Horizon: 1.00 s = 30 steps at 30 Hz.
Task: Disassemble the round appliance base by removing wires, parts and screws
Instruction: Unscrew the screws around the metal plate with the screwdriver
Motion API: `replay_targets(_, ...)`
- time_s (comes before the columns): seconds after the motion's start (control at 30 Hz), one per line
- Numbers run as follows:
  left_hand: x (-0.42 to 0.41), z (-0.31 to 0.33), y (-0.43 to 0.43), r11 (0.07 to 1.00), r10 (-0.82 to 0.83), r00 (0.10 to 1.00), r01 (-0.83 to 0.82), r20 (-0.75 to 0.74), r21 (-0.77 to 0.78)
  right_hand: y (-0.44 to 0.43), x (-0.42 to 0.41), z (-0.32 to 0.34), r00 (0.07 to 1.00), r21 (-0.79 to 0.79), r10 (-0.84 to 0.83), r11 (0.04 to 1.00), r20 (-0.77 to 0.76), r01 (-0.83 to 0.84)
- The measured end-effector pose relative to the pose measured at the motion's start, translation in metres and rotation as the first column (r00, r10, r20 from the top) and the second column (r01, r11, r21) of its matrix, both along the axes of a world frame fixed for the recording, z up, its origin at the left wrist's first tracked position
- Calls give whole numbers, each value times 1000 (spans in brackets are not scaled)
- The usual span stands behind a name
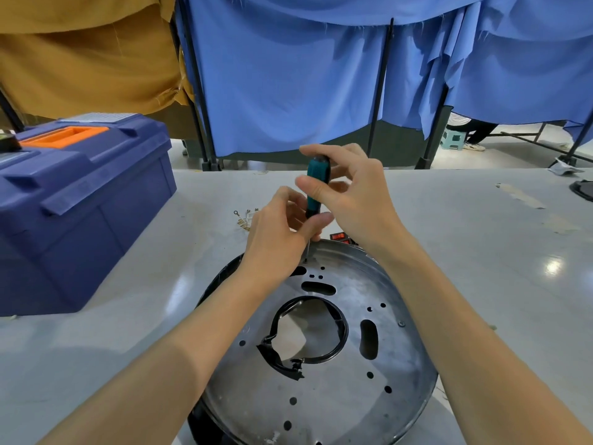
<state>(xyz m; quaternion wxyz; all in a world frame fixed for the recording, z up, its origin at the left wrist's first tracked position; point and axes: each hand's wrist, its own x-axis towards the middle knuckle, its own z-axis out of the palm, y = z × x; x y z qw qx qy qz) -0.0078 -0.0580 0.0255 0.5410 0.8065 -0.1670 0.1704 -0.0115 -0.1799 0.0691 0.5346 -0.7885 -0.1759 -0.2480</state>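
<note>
The round appliance base [340, 390], a perforated metal disc with a black ring around its centre hole, lies on the table in front of me. A teal-and-black screwdriver [316, 184] stands upright with its tip at a screw [305, 261] near the disc's far rim. My right hand [349, 200] grips the handle from the right, fingers curled over its top. My left hand [282, 229] pinches the lower end of the handle and the shaft with thumb and fingers. Another screw [401, 323] sits on the disc's right side.
A blue toolbox [77, 200] with an orange handle stands at the left. Loose small screws and terminals [245, 218] lie beyond the disc, and red rocker switches [340, 238] lie by its far rim. Blue curtains hang behind the table; a dark object [582, 189] sits at the right edge.
</note>
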Motion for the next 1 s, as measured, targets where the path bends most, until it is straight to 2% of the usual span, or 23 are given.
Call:
replay_targets(0.13,1,0,-1,996,-77,996,74,-50,-53,-5,2,1,999,87,-44,995,9,43)
replay_targets(0.27,2,-1,1,996,-74,996,72,-46,-61,-5,1,2,997,169,78,983,-14,-74)
replay_targets(0.43,0,1,0,1000,-7,1000,7,5,12,0,-1,1,1000,2,18,1000,4,-18)
replay_targets(0.57,0,1,0,996,-75,996,73,-47,-43,-5,0,4,1000,62,-17,998,-5,17)
replay_targets(0.7,1,2,1,996,-63,997,59,-50,-64,-5,-1,4,998,118,63,991,-9,-62)
replay_targets(0.8,0,2,1,1000,-11,999,11,-32,-10,0,-2,2,999,7,47,999,-1,-47)
replay_targets(0.87,0,3,1,999,-12,1000,12,-24,34,-1,-1,2,1000,-9,25,1000,3,-25)
replay_targets(1.0,0,2,1,996,-77,995,74,-62,-51,-6,1,4,1000,103,13,995,-4,-13)
